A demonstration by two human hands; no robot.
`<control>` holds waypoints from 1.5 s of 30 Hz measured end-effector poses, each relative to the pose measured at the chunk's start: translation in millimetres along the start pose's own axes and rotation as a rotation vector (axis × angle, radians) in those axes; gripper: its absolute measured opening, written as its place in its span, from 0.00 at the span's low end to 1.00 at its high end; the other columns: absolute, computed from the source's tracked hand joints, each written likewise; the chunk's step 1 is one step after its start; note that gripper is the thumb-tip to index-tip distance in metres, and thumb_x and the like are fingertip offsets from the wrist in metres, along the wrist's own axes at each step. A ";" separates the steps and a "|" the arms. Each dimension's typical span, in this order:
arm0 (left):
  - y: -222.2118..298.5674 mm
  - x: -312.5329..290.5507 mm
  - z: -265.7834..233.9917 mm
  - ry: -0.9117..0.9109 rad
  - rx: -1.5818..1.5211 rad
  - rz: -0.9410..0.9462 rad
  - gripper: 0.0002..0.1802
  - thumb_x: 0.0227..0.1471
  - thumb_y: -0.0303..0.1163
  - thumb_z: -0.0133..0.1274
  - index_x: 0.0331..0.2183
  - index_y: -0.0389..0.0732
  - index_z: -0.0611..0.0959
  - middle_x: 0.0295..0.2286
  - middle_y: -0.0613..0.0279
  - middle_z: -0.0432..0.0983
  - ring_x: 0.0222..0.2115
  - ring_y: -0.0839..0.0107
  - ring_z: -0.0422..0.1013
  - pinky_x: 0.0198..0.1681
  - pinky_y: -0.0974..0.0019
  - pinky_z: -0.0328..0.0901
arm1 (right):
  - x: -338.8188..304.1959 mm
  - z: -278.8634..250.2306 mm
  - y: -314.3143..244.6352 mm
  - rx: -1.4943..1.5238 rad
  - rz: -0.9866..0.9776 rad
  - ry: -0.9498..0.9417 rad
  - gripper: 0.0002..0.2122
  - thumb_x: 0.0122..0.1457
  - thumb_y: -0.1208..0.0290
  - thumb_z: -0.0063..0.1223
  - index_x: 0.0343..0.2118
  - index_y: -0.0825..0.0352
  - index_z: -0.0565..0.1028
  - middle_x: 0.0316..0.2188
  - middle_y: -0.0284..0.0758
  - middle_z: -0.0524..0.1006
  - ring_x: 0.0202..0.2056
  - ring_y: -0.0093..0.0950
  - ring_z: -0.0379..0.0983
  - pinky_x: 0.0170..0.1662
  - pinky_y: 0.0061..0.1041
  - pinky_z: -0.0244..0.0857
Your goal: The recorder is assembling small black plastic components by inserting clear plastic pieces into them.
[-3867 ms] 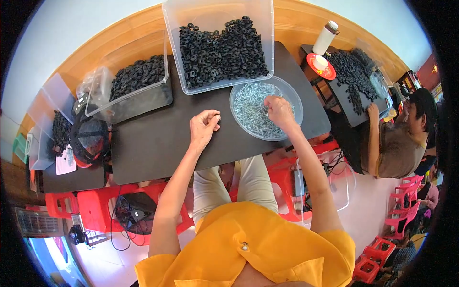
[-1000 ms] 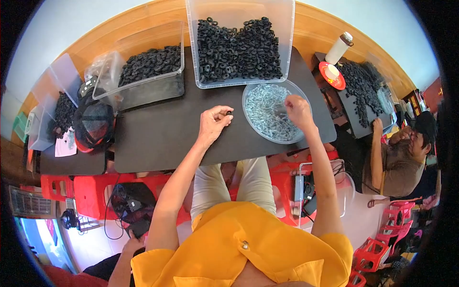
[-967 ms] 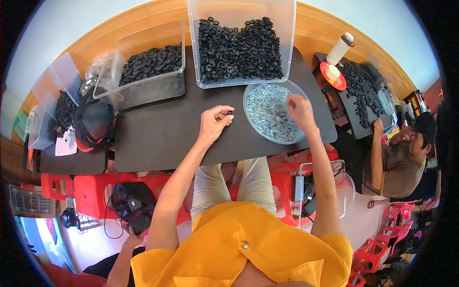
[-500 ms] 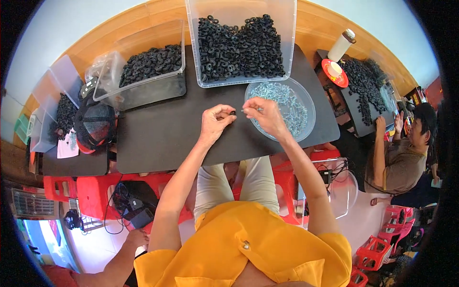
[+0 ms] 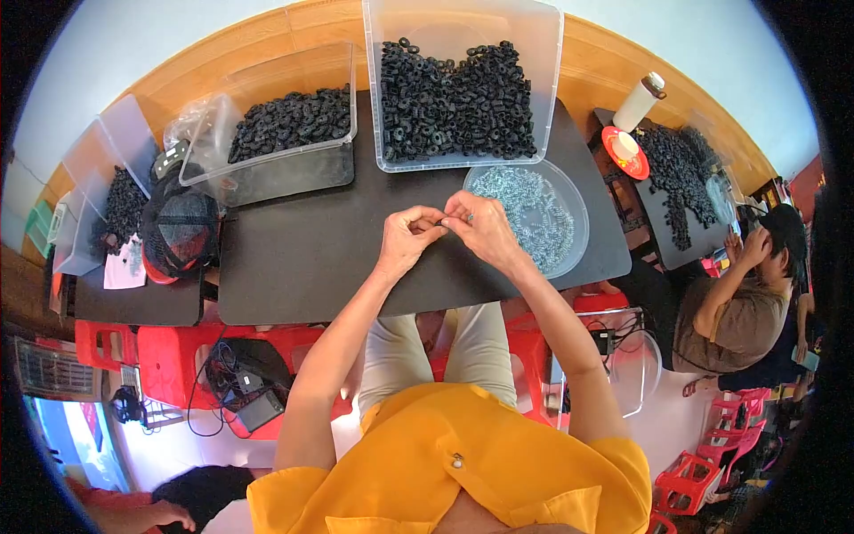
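My left hand (image 5: 410, 238) and my right hand (image 5: 486, 233) meet above the dark table (image 5: 338, 267), their fingertips pinched together. A small black plastic part is in my left fingertips, mostly hidden by them now. My right thumb and forefinger press against it; whatever they pinch is too small to make out. Just right of my right hand sits a round clear tub (image 5: 580, 233) of small shiny, silvery-blue metal pieces (image 5: 543, 214). Beyond both hands a tall clear bin (image 5: 550, 98) holds a heap of black ring-like parts (image 5: 458, 107).
At the left stands another clear bin (image 5: 294, 182) of black parts, beside a black mesh cap (image 5: 181, 222). A side table at the right bears a black heap (image 5: 672, 173), a bottle (image 5: 637, 105) and a red plate (image 5: 625, 153). A co-worker (image 5: 738, 298) sits there.
My right hand has moved left from beside the tub until its fingertips met my left ones. The co-worker at the right has raised a hand to the head.
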State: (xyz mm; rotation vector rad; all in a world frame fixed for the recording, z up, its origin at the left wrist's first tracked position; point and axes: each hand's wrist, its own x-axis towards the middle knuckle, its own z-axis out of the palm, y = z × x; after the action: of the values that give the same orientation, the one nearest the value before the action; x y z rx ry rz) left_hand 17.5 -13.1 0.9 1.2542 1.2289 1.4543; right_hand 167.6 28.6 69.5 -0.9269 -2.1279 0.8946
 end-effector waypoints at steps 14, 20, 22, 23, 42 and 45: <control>2.0 1.8 0.6 0.053 -0.141 0.013 0.08 0.40 0.20 0.57 0.29 0.35 0.79 0.22 0.67 0.75 0.21 0.84 0.68 0.25 0.79 0.63 | -6.2 8.7 -0.9 -0.327 -0.351 0.086 0.05 0.45 0.77 0.54 0.27 0.69 0.75 0.24 0.37 0.72 0.27 0.36 0.70 0.30 0.31 0.65; 6.2 0.6 -1.3 0.042 -0.073 -0.028 0.09 0.38 0.20 0.58 0.28 0.35 0.79 0.21 0.69 0.74 0.20 0.85 0.67 0.24 0.80 0.62 | 44.2 -15.1 3.6 -0.403 -0.354 0.294 0.04 0.46 0.76 0.52 0.27 0.67 0.74 0.24 0.38 0.70 0.29 0.38 0.68 0.32 0.35 0.63; -0.7 1.3 -2.2 0.036 -0.060 -0.017 0.09 0.39 0.21 0.58 0.28 0.36 0.79 0.21 0.68 0.74 0.19 0.84 0.67 0.23 0.79 0.62 | 73.3 -19.9 9.5 -0.474 -0.307 0.327 0.03 0.45 0.75 0.52 0.25 0.66 0.75 0.24 0.36 0.70 0.31 0.37 0.67 0.33 0.34 0.64; -1.7 0.9 -2.0 0.029 -0.084 -0.016 0.09 0.39 0.21 0.58 0.28 0.36 0.79 0.21 0.68 0.74 0.19 0.84 0.67 0.23 0.79 0.63 | 86.8 -20.4 14.1 -0.542 -0.294 0.339 0.03 0.45 0.75 0.52 0.24 0.65 0.75 0.25 0.36 0.69 0.32 0.36 0.66 0.33 0.34 0.64; 8.6 2.5 -3.8 -0.007 -0.111 -0.047 0.07 0.42 0.21 0.56 0.29 0.36 0.77 0.21 0.66 0.74 0.19 0.82 0.68 0.22 0.78 0.64 | 163.0 1.5 47.0 -1.060 -0.273 0.370 0.05 0.36 0.75 0.53 0.21 0.64 0.73 0.28 0.35 0.70 0.33 0.34 0.65 0.34 0.32 0.63; 6.9 2.9 -1.7 -0.012 -0.130 -0.059 0.06 0.42 0.21 0.56 0.29 0.36 0.77 0.21 0.66 0.74 0.19 0.83 0.68 0.23 0.77 0.65 | 162.0 -9.1 50.2 -0.913 -0.256 0.435 0.04 0.37 0.75 0.51 0.20 0.65 0.74 0.25 0.35 0.71 0.33 0.34 0.65 0.34 0.33 0.61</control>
State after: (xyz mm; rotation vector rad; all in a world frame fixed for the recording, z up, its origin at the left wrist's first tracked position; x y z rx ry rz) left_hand 15.4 -11.8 8.2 1.1289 1.1355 1.4573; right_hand 104.0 185.6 81.0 -1.0898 -2.1592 -0.4448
